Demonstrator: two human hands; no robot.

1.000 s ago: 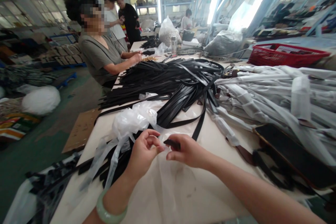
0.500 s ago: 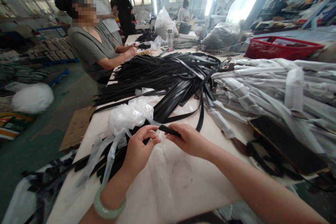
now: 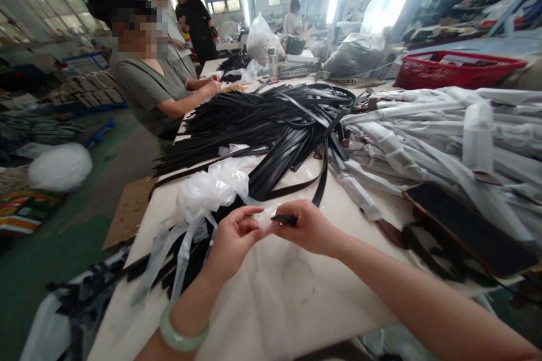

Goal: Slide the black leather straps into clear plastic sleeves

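Note:
My right hand (image 3: pixel 307 228) grips a black strap (image 3: pixel 284 219), its tip poking out between thumb and fingers toward the left. Close beside it, my left hand (image 3: pixel 237 237) has thumb and fingers curled around the mouth of a clear plastic sleeve (image 3: pixel 266 217). The sleeve is thin and see-through, so its exact hold is hard to make out. The two hands nearly touch at the fingertips. Behind my left hand lies a crumpled bunch of clear plastic sleeves (image 3: pixel 207 192). Beyond both hands spreads a big pile of black straps (image 3: pixel 275 118) on the pale table (image 3: pixel 322 304).
White-wrapped straps (image 3: pixel 423 130) cover the right side. A phone-like black slab (image 3: pixel 470 231) lies near the right edge. Farther back stands a red plastic basket (image 3: pixel 457 70). A co-worker in a grey top (image 3: pixel 148 90) works at the table's left side.
My hands have come closer together. The strap's tip now sticks out less from my right hand and points at the sleeve mouth. The view has shifted slightly.

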